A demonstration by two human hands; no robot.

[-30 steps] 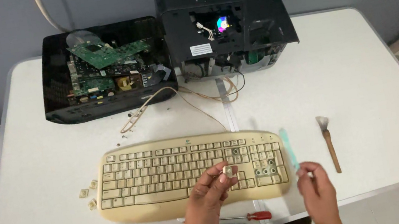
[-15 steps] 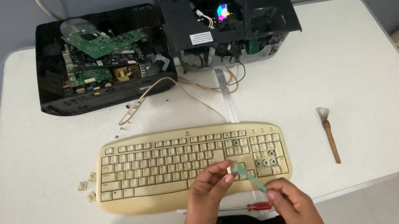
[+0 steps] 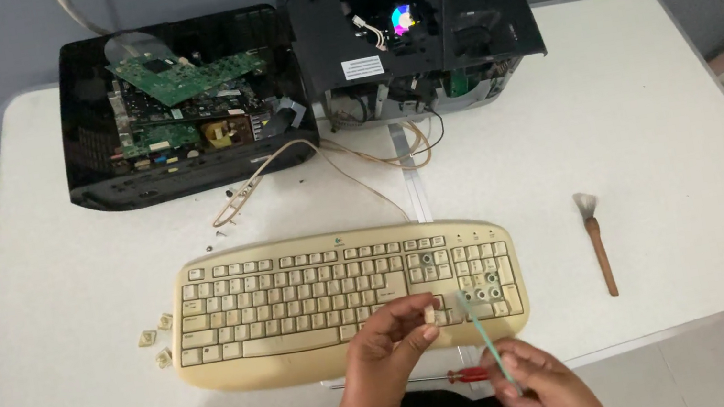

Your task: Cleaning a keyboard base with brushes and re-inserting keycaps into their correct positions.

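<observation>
Two hands over beige keyboard (image 3: 345, 298)'s lower right. Left hand (image 3: 395, 348) fingers (image 3: 421, 316) pinched on small keycap (image 3: 439, 315), just above the keys. Right hand (image 3: 544, 385) fingers closed around thin green tool (image 3: 483, 334), tip beside keycap. Red screwdriver (image 3: 467, 375) below keyboard on tabletop (image 3: 661, 137).

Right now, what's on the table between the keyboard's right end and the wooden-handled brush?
Nothing: in the head view the white table is bare between the beige keyboard and the brush.
</observation>
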